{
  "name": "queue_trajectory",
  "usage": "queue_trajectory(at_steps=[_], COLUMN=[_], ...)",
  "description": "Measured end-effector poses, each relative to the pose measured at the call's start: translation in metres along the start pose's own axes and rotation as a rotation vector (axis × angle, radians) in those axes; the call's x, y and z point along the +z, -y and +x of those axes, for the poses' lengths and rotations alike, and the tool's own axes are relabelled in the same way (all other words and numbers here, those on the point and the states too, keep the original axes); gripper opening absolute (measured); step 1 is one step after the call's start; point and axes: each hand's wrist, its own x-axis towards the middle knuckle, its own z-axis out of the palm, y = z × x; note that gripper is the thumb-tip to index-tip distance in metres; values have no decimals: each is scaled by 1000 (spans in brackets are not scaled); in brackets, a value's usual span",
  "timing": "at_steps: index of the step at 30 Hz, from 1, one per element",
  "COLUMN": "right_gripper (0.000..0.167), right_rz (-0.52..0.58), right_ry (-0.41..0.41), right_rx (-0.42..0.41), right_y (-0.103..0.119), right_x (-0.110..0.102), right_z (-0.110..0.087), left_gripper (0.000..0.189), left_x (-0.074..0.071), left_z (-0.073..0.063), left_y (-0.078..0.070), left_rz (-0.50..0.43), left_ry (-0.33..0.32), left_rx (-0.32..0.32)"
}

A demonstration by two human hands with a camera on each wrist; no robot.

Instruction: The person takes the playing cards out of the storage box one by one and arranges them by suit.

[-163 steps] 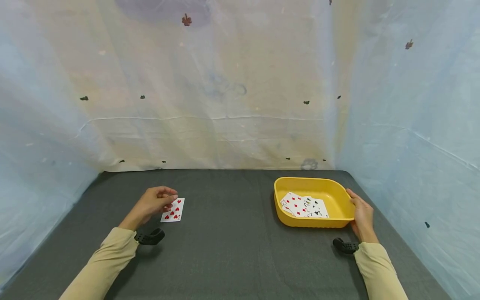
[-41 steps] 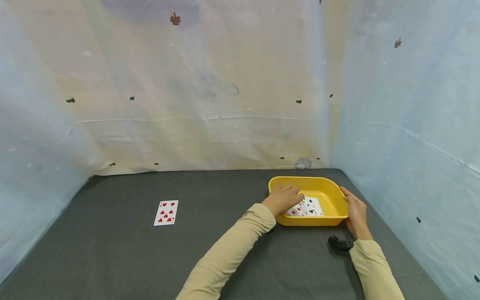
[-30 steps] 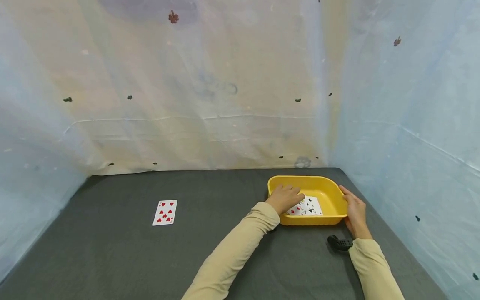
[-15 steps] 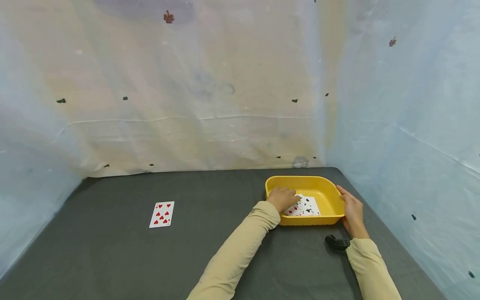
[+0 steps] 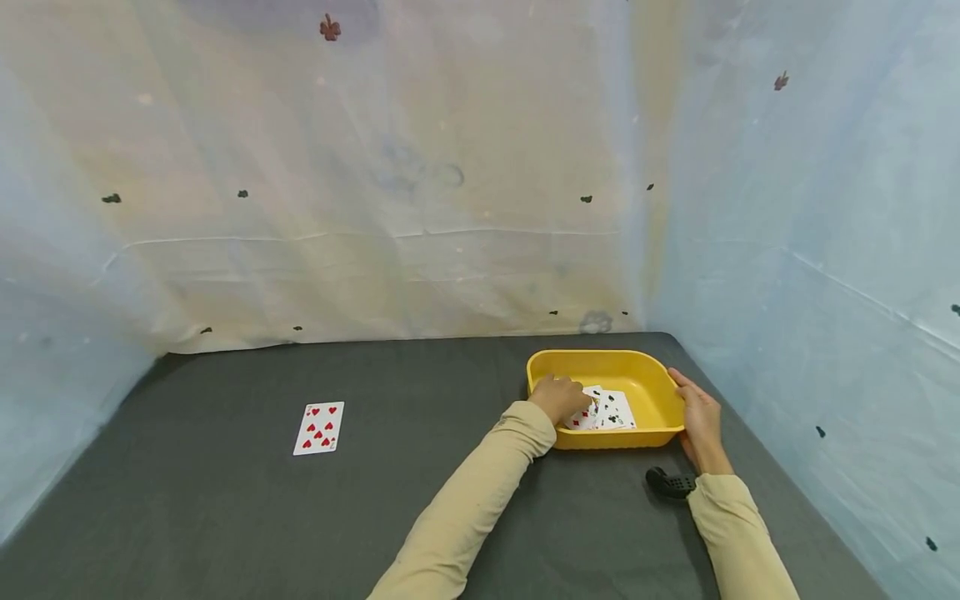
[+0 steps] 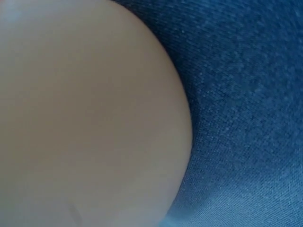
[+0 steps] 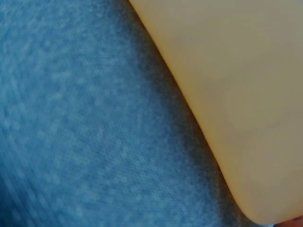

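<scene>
My left hand [image 5: 559, 399] reaches over the near left rim of the yellow tray [image 5: 645, 363] in the head view, its fingertips down at the playing cards [image 5: 613, 410]. The hand covers part of these overlapping cards; I cannot tell whether its fingers pinch one. My right hand [image 5: 701, 423] grips the tray's right end, thumb and fingers about the rim. To the left, a hearts playing card [image 5: 318, 428] lies face up on the dark cloth. The left wrist view is mostly bare hand [image 6: 94, 118]; the right wrist view shows the tray's outer wall [image 7: 246, 104].
A dark grey cloth [image 5: 420, 483] covers the table. Pale patterned sheets [image 5: 420, 167] hang behind it and along both sides. A black wrist device [image 5: 670, 483] sits at the right wrist.
My left hand has left the hearts card and moved right into the tray. Lately its fingers have drawn slightly left and curled down among the cards. The right hand keeps its grip.
</scene>
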Motion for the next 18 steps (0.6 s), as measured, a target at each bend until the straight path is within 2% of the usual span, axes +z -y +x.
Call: queue_trajectory(at_steps=[6, 13, 18], right_gripper=[44, 44, 45], right_rz=[-14, 46, 17], right_ry=[-25, -22, -14], right_rx=[0, 19, 14], right_y=[-1, 1, 0], right_x=[1, 2, 0], right_z=[0, 1, 0], left_gripper=[39, 41, 39], left_x=[-2, -2, -2], left_z=[-4, -5, -3], left_y=[1, 3, 2], left_rz=[-7, -69, -76], left_ry=[-5, 31, 33], left_rx=[-35, -53, -69])
